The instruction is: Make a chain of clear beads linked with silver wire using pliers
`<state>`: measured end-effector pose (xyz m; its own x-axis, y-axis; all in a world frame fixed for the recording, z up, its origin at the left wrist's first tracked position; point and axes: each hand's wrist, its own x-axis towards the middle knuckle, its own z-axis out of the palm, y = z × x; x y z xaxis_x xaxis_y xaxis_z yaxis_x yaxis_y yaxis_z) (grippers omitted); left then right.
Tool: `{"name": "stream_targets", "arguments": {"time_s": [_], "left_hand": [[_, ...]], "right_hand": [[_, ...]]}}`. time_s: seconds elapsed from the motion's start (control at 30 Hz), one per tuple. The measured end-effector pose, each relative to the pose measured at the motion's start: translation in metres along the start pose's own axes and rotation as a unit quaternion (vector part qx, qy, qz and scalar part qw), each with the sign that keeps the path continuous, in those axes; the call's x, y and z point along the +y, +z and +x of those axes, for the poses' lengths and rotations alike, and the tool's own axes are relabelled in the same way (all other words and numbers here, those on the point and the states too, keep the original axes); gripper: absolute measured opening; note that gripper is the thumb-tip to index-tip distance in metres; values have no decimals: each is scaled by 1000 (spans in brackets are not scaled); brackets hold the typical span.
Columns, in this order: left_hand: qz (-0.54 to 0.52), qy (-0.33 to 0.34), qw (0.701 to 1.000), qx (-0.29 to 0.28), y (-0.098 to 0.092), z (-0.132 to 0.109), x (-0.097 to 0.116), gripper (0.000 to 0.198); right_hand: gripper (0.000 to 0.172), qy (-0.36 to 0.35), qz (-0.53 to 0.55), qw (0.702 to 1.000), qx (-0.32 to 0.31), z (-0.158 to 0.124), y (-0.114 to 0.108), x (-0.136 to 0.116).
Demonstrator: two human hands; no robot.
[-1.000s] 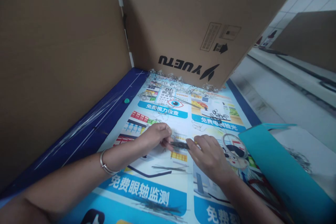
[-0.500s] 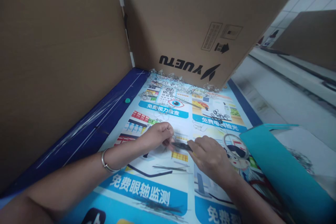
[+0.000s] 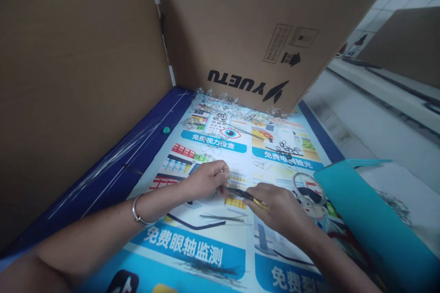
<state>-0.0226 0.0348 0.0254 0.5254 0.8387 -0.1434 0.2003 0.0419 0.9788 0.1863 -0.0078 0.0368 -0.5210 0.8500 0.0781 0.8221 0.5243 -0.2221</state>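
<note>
In the head view, the left hand (image 3: pixel 209 180) is over the middle of the tabletop (image 3: pixel 165 116), thumb and fingers drawn close together on a small thin piece (image 3: pixel 222 170), too blurred to make out fully; a metal bracelet (image 3: pixel 136 210) circles that wrist; the right hand (image 3: pixel 277 203) is curled closed around the handles of a pair of pliers (image 3: pixel 242 193), whose dark nose points left to the left fingertips; whether the jaws grip anything there cannot be told; on the near side of the hands, straight thin wires (image 3: pixel 222 218) lie on a printed sheet (image 3: pixel 249 247), with a darker bundle of strands (image 3: pixel 211 269) nearer yet; to the far right of the pliers lies a cluster of black loops (image 3: pixel 288 149), and nearer, just beyond the right hand, a round coil (image 3: pixel 295 187); at the right stands a teal panel (image 3: pixel 364 210), with tangled wire (image 3: pixel 395 206) on the white surface beyond it; clear, wiry pieces (image 3: pixel 223 100) line the far edge, along the foot of a printed cardboard panel (image 3: pixel 268 4); a small green object (image 3: pixel 166 130) sits at the left.
</note>
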Motion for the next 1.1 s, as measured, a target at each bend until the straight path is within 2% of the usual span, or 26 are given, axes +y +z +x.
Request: {"name": "stream_targets", "arguments": {"time_s": [0.13,0.27,0.53,0.73,0.93,1.1], "left_hand": [[60,21,998,-8,1,-2,1,13],[55,25,998,-13,1,-4,2,14],[10,23,1000,1,-9,-2,6,28],[-55,-50,997,11,-11,2,9,27],[-140,-103,985,19,-11,6,1,27],[-194,-110,974,28,-6,7,-5,23]], "right_hand": [[13,14,47,998,-34,1,-7,-1],[14,-5,75,997,-25,2,-7,3],[13,-14,20,999,35,2,5,11],[15,-41,-19,994,103,2,15,17],[18,-60,-95,966,232,5,21,15],[20,-121,-212,942,230,1,22,10]]}}
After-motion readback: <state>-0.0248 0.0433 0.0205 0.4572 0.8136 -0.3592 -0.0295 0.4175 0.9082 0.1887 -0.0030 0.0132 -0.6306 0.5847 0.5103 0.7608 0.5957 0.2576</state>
